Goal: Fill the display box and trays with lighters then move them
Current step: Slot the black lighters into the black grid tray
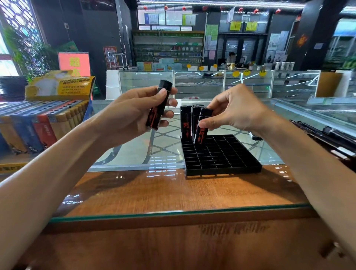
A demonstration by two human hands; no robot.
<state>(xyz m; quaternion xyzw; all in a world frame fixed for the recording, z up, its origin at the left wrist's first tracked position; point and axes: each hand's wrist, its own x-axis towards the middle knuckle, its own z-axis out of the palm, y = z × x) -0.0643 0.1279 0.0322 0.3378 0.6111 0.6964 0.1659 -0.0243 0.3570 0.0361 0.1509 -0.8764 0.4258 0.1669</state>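
Two bare arms in shot, uncovered right to the frame edges: the long, smooth left forearm (57, 173) at lower left, the right forearm (308, 163) at lower right. The bare left hand (134, 113) sits left of centre, the bare right hand (231, 109) right of centre. Both have slim fingers, and the thumbnails are short and plain.

A row of glass showcases (198, 82) crossed the shop beyond the wooden, glass-topped desk (173, 192). Behind the showcases stood green-edged shelves (167, 48) of goods and a dark wall (100, 34) pinned with paper notices (212, 36), with red lanterns (184, 8) and a strip light (212, 2) above. Left of the showcases, a latticed window (19, 17) let daylight onto leafy plants (32, 55) and a red sign (74, 63).
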